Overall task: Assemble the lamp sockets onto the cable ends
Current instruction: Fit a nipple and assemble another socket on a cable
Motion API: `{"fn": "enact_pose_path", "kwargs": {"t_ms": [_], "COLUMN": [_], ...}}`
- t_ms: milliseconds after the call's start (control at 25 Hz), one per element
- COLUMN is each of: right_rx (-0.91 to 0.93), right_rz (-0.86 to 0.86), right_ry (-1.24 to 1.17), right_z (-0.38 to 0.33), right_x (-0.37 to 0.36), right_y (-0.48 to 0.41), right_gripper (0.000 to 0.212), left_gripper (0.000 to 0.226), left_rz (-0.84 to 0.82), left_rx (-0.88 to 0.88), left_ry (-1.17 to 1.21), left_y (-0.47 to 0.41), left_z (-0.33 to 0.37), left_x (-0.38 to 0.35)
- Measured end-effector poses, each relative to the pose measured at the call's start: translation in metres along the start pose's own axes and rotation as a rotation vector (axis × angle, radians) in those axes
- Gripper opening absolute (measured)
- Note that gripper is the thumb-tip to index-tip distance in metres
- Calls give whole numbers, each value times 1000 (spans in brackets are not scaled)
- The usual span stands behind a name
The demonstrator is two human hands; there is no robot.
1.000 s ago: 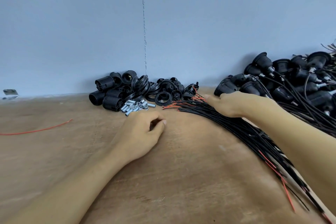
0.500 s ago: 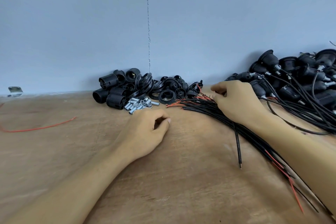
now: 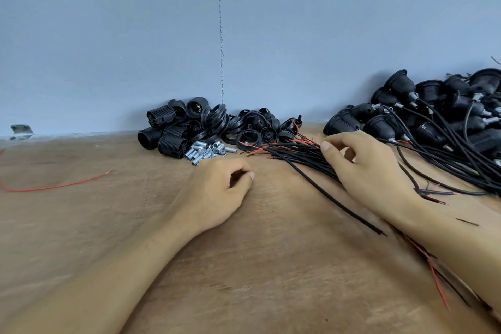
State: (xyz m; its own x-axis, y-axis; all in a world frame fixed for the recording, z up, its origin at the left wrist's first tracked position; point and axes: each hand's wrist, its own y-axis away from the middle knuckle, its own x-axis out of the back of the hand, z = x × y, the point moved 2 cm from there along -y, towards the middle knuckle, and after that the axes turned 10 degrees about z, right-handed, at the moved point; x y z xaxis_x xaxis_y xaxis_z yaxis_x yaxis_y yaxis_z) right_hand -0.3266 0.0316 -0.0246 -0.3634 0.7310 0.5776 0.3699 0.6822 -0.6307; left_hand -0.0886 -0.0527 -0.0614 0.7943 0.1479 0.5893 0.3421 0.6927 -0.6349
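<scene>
Right hand [image 3: 371, 171] curls over the black cable bundle [image 3: 295, 153], grip unclear; best pinch one cable alone; left hand [image 3: 214, 195] idles loosely curled, empty.

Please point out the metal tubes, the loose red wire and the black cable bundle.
metal tubes [image 3: 206, 150]: head view, middle of the pile
loose red wire [image 3: 65, 184]: head view, mid-length
black cable bundle [image 3: 298, 154]: head view, strands near the ends

I lose the cable bundle [image 3: 298, 154] under the right hand [image 3: 371, 179]; the wired sockets [image 3: 433, 116] run off the frame's right edge
</scene>
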Motion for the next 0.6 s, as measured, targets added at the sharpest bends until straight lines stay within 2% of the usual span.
{"fn": "enact_pose_path", "kwargs": {"t_ms": [120, 240, 520, 600], "right_rx": [-104, -145, 129, 185], "right_rz": [34, -81, -261, -328], "right_ry": [38, 143, 171, 270], "right_z": [16, 23, -48, -65], "right_x": [9, 9, -20, -46], "right_y": [-4, -8, -30, -30], "right_gripper": [17, 19, 15, 17], "left_gripper": [15, 17, 13, 12], "left_rz": [-8, -12, 1, 10], "left_rx": [5, 16, 5, 9], "left_ry": [8, 15, 8, -8], "left_y": [0, 0, 0, -1], "left_z": [0, 1, 0, -1], "left_x": [0, 0, -1, -1]}}
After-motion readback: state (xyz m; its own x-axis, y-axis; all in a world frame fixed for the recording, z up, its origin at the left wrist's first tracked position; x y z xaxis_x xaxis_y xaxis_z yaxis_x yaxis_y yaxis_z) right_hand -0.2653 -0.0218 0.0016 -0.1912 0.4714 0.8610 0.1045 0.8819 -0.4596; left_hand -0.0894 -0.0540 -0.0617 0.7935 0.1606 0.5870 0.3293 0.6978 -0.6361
